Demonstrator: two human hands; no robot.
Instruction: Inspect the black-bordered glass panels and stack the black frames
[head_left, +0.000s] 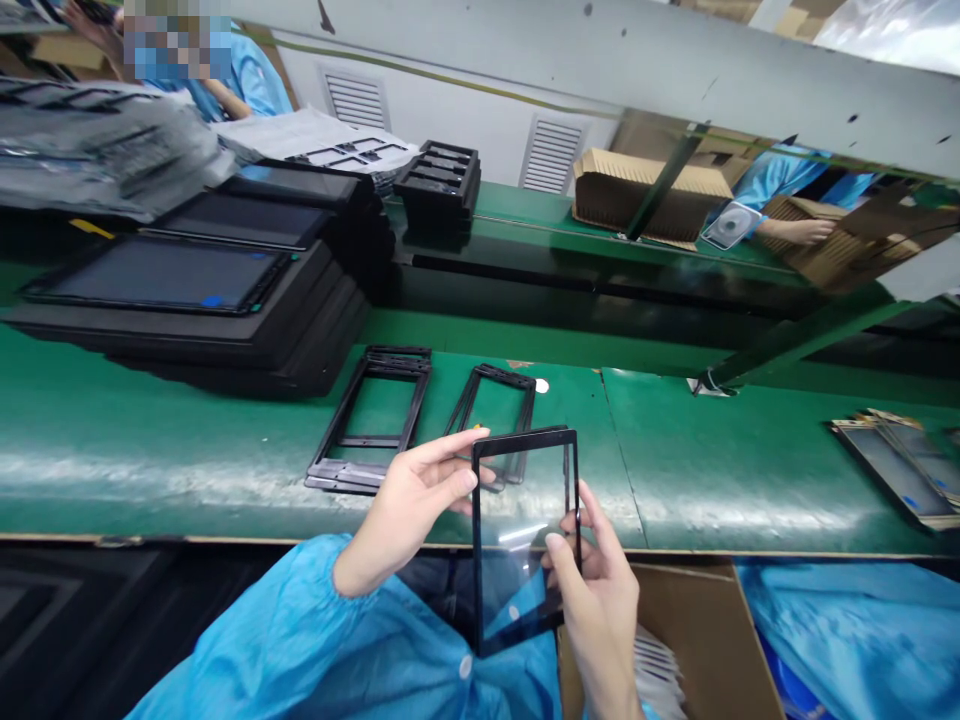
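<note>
Between my two hands, in front of the bench edge, a clear glass panel with a black border is held tilted upright. My left hand pinches its upper left edge between thumb and fingers. On the right side, my right hand grips it, thumb on the front and fingers behind. A black frame seems to sit behind the glass; whether they are joined I cannot tell. Past the panel lie a few thin black frames, partly hidden by it. Left of those is a small stack of black plastic frames.
Stacked black trays at the left carry screen panels. Wrapped stacks stand behind. Several panels lie at the far right of the green bench. A slanted green post rises there. Co-workers in blue sleeves are across the bench.
</note>
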